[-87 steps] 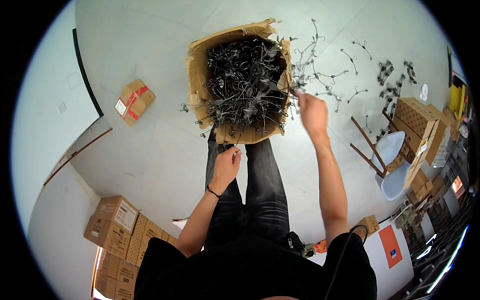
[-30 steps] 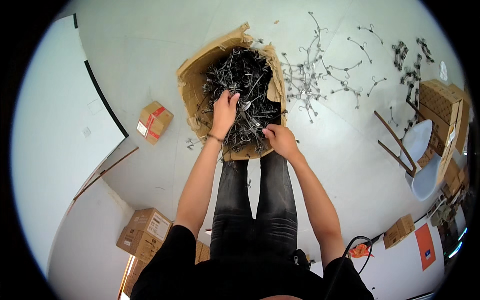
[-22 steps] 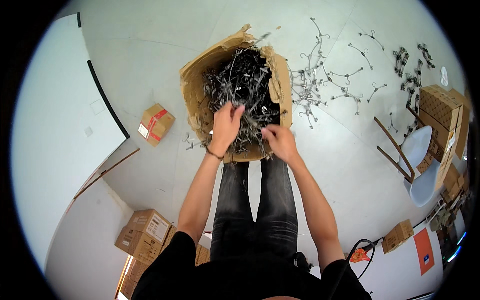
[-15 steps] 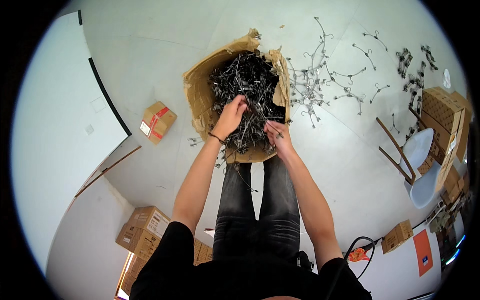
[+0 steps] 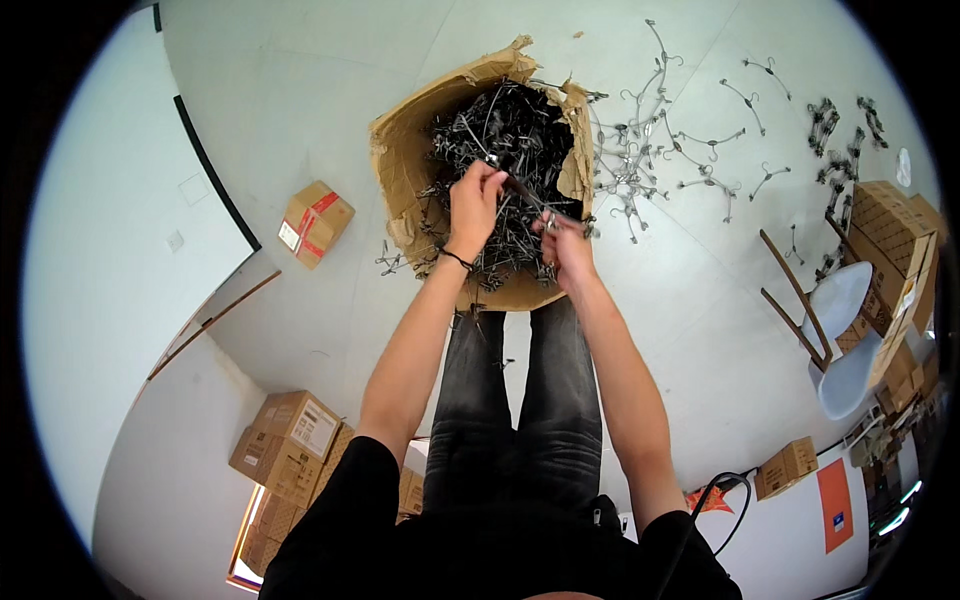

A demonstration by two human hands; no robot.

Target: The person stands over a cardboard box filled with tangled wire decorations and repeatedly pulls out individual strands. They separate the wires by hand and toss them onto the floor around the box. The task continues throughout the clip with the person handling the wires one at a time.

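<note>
A torn cardboard box [image 5: 400,185] stands open before my legs, heaped with a tangle of dark clip hangers [image 5: 495,130]. Above the heap, a clip hanger [image 5: 524,192] slants between my hands. My left hand [image 5: 475,208] is closed around its upper end, near a shiny clip. Lower down and to the right, my right hand [image 5: 568,250] grips the other end, its fingers slightly smeared by motion. A few hangers poke out over the box's left and near edges.
Loose hangers [image 5: 630,160] lie spread on the floor right of the box, with bundled ones [image 5: 823,125] farther right. A small taped carton [image 5: 315,225] sits to the left. Chairs [image 5: 838,300] and cartons [image 5: 890,215] crowd the right side; more cartons [image 5: 285,445] are stacked lower left.
The hanger between my hands is now lifted clearer of the heap. My left hand has shifted slightly, and my right hand has moved a little up and to the right.
</note>
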